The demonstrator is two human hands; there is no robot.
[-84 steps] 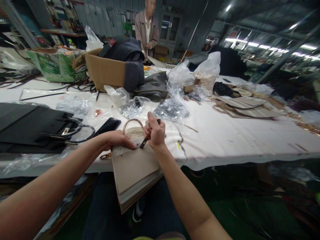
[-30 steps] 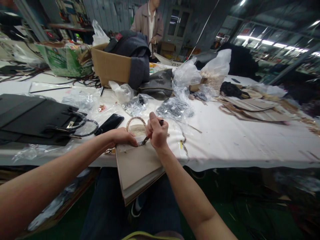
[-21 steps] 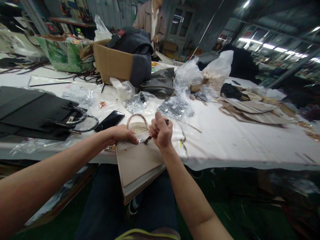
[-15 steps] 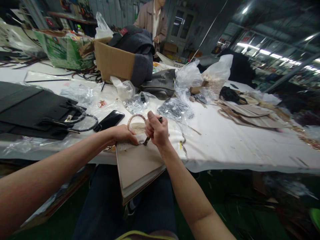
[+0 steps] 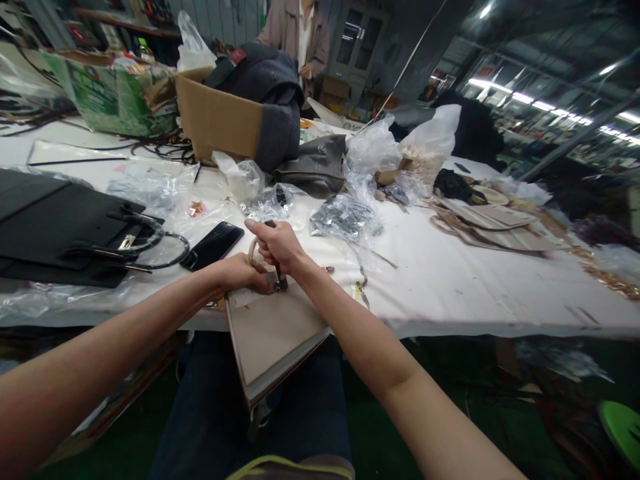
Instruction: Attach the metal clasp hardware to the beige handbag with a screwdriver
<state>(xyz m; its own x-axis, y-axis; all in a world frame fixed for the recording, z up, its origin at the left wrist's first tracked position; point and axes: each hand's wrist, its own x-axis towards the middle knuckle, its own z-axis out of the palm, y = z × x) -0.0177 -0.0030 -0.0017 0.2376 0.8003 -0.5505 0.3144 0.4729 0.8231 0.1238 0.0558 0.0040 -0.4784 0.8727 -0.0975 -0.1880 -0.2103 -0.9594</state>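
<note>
A beige bag [image 5: 273,330] lies at the table's front edge, partly over my lap, with a round handle at its far end. My left hand [image 5: 245,272] is closed at that end, fingers pressed near the handle's base and a small metal fitting; what it grips is hidden. My right hand [image 5: 277,245] is wrapped around a dark tool [image 5: 281,279], whose lower end touches the bag beside my left fingertips. The handle is partly covered by my right hand.
A black phone [image 5: 216,245] and a black bag [image 5: 65,227] lie to the left. Behind are a cardboard box [image 5: 217,120] with dark cloth, a green bag [image 5: 105,93] and plastic bags [image 5: 345,219]. Flat beige pieces [image 5: 495,230] lie right. A person [image 5: 295,33] stands beyond.
My right hand with the tool has moved left, close against my left hand, and the tool stands more upright. The whole view has shifted slightly.
</note>
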